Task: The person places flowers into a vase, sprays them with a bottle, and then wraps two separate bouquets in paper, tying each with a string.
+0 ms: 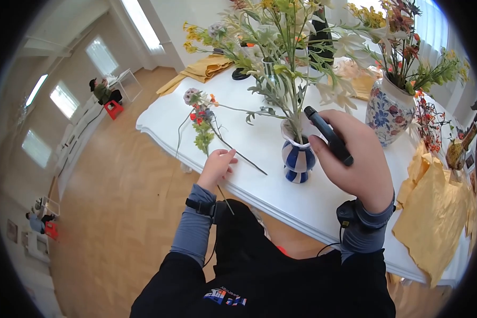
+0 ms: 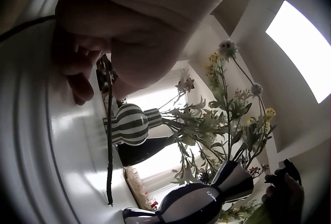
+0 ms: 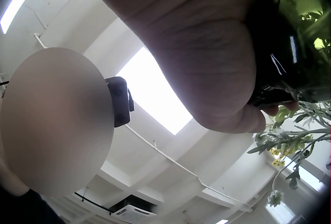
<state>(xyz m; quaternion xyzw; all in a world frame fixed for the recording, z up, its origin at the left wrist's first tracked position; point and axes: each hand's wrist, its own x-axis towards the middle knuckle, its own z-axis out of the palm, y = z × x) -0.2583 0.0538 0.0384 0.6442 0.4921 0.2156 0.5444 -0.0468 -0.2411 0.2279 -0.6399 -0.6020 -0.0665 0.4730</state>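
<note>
Our right hand (image 1: pixel 358 159) grips a black tool (image 1: pixel 329 137) by the blue-striped vase (image 1: pixel 298 159); our left hand (image 1: pixel 215 168) is at a leafy stem (image 1: pixel 202 137) across the white table's (image 1: pixel 265 138) edge, pinch unclear. We're probably picking stems; next likely needs a firm pinch and lift

1 black tool (image 1: pixel 329 137), 2 striped vases (image 1: pixel 298 157), 1 floral vase (image 1: pixel 387 114)
</note>
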